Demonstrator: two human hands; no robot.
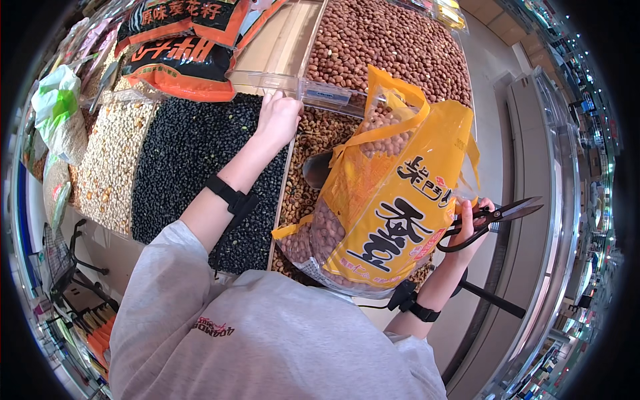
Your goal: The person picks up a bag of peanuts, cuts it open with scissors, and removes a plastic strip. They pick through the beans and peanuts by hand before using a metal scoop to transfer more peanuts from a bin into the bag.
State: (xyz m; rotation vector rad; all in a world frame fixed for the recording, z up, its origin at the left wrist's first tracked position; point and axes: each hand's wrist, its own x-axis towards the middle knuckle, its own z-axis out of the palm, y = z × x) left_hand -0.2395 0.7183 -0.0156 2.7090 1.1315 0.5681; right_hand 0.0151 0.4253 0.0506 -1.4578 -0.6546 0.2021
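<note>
My left hand point(281, 120) has its fingers curled at the clear plastic divider point(265, 80) behind the bin of black beans point(200, 150); whether it grips the divider cannot be told. My right hand point(467, 220) holds black-handled scissors point(510, 211), their blades pointing right and slightly apart, beside the right edge of a large yellow and clear plastic bag point(400, 200). Round brown nuts or beans show through the bag. It lies tilted over a bin of brown roasted kernels point(325, 125), where part of a metal scoop point(317, 170) shows at its left.
Reddish-brown nuts point(390, 45) fill the bin behind. Black and orange packets point(185, 65) lie at the back left, next to an open wooden compartment point(275, 40). Pale beans point(110, 165) are at the left, near a shopping cart point(75, 270). A long cabinet point(530, 150) stands across the aisle.
</note>
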